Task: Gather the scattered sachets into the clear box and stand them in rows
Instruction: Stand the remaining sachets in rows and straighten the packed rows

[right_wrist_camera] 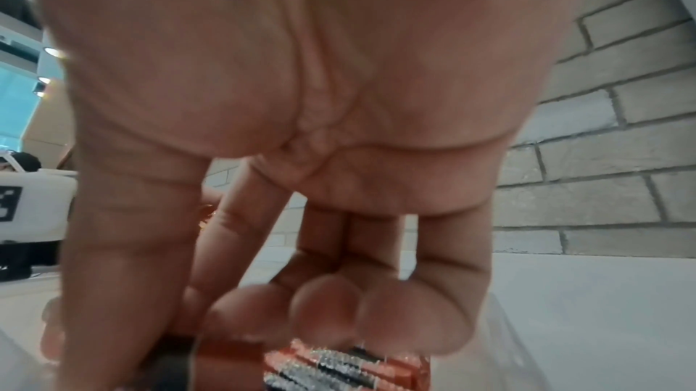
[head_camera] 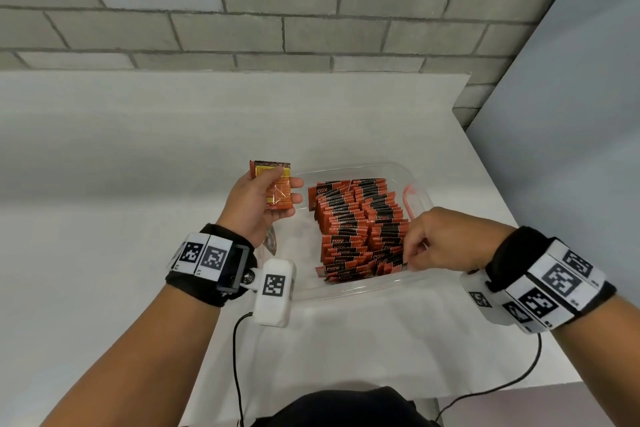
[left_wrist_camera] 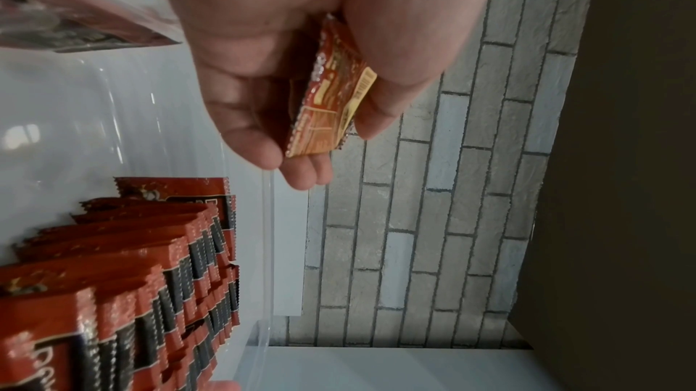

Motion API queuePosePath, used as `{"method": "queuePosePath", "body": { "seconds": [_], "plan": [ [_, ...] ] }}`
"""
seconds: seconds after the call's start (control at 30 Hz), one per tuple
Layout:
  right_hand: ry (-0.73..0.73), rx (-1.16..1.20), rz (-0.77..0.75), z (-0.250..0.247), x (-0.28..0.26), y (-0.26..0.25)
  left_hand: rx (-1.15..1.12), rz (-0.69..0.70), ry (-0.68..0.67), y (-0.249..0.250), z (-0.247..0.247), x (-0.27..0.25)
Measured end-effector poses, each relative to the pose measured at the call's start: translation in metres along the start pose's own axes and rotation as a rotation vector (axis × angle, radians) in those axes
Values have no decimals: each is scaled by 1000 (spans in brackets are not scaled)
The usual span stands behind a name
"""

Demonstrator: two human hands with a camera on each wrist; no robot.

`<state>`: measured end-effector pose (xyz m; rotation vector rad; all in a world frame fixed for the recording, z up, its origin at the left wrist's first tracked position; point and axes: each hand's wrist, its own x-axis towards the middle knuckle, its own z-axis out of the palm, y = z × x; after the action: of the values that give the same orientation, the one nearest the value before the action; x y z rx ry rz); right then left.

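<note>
A clear box [head_camera: 346,292] sits on the white table and holds red-and-black sachets [head_camera: 360,218] standing in several close rows. My left hand [head_camera: 287,184], raised just left of the box, grips an orange-red sachet [head_camera: 277,192] between thumb and fingers; its printed back shows in the left wrist view [left_wrist_camera: 327,99]. My right hand [head_camera: 412,253] reaches down into the box's near right corner. There its thumb and forefinger pinch a sachet at the end of the near row [right_wrist_camera: 339,364]. One loose sachet [head_camera: 272,240] lies on the table under my left wrist.
A pink curved strip [head_camera: 408,199] lies inside the box by its right wall. The brick wall [head_camera: 311,10] runs behind the table, and a grey panel [head_camera: 571,114] stands beyond the table's right edge. Sensor cables [head_camera: 239,357] hang off the near edge.
</note>
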<state>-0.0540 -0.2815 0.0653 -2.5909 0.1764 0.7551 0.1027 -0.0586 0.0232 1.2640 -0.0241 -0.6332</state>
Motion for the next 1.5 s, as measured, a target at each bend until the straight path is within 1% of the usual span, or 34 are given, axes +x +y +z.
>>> {"method": "queuePosePath", "body": {
  "seconds": [0.17, 0.57, 0.7, 0.83, 0.93, 1.03, 1.1, 1.17, 1.23, 1.27, 1.33, 1.4, 1.43, 1.47, 1.5],
  "plan": [
    [-26, -55, -21, 2, 4, -4, -1, 0, -1, 0, 0, -1],
    [-73, -255, -8, 5, 18, -14, 0, -4, 11, 0, -2, -2],
    [-39, -335, -20, 7, 20, -11, 0, -1, 14, 0, -2, -2],
    [-4, -331, -19, 10, 21, -8, -16, -2, 11, 1, -2, -3],
    [-7, -232, -10, 8, 18, -4, -36, -14, 5, 1, -2, -4],
    [38, -30, -17, 1, 12, 0, -64, -32, -5, 2, 0, -7],
    [120, 102, -69, -2, 10, -3, -61, -46, -56, 5, 5, -11],
    [264, 229, -134, -5, 11, -13, -18, -51, -119, 8, 12, -16],
    [408, 373, -154, -9, 15, -28, 45, -39, -180, 11, 20, -20],
    [454, 448, -158, -11, 18, -36, 72, -30, -212, 12, 24, -22],
    [493, 566, -167, -16, 24, -49, 118, -7, -275, 12, 31, -26],
    [497, 582, -202, -19, 29, -56, 156, 27, -311, 11, 35, -31],
    [505, 564, -228, -19, 30, -58, 162, 41, -306, 11, 37, -32],
    [537, 550, -251, -19, 30, -60, 156, 47, -291, 11, 37, -33],
    [602, 544, -267, -19, 29, -61, 139, 35, -268, 11, 36, -34]
  ]
}}
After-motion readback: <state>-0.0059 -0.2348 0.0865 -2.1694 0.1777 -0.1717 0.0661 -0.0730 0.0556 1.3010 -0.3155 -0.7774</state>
